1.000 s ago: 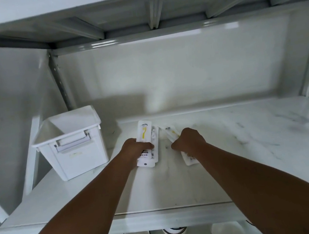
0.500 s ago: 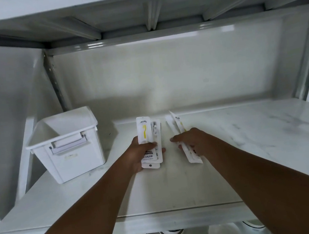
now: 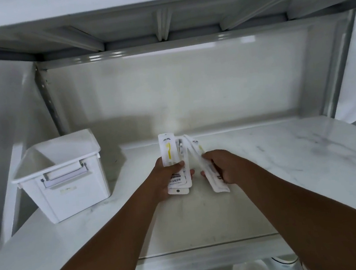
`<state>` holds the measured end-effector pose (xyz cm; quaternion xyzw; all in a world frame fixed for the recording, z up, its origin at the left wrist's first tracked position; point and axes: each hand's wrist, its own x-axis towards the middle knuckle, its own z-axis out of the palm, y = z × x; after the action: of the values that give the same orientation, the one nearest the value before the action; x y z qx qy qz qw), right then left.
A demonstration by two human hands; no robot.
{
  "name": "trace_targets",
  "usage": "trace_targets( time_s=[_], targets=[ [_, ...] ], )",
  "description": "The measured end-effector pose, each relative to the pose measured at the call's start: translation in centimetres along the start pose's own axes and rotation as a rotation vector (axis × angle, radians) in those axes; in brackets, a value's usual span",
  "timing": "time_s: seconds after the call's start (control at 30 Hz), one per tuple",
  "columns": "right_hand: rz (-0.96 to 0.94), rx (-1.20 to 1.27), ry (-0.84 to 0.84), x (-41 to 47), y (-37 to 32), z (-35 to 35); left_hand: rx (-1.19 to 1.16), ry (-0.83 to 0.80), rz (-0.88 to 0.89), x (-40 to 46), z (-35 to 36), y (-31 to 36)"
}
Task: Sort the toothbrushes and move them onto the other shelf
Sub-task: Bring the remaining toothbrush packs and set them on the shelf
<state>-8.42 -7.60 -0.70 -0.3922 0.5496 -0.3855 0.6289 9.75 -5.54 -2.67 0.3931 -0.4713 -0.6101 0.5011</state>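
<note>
Head view: at nine o'clock an open bin [image 3: 65,177] sits on the shelf [image 3: 288,166]. Our left hand [image 3: 166,176] grips one stack of toothbrush packets [image 3: 172,158]; our right hand [image 3: 223,165] pinches a second fan of packets [image 3: 211,175]. Slick sleeves, loosely fanned, could slip out and mix the sorted groups.

A white metal rack [image 3: 43,88] with a marble-patterned board [image 3: 299,164] stands against a pale wall [image 3: 177,85].

White toothbrush packets [image 3: 173,157] — two fanned bunches (one yellow brush) — above shelf [image 3: 288,166]
</note>
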Motion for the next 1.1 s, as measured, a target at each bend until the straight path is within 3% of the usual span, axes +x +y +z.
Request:
trace_targets(
  time_s=[0.17, 0.5, 0.97, 1.1],
  targets=[
    [-0.082, 0.121, -0.073, 0.0, 0.7, -2.3, -0.049, -0.081, 0.044, 0.8, 2.2, -0.1],
    [-0.187, 0.161, 0.152, -4.1, 0.6, -8.7, -0.086, -0.216, 0.017, 1.8, 8.4, -0.6],
    [-0.261, 0.101, 0.733, -20.2, 7.3, -21.2, -0.091, -0.587, -0.206, -3.1, 24.4, -4.8],
    [-0.256, 0.068, 0.875, -22.4, 12.2, -30.0, -0.084, -0.717, -0.257, -5.5, 30.1, -7.2]
  ],
)
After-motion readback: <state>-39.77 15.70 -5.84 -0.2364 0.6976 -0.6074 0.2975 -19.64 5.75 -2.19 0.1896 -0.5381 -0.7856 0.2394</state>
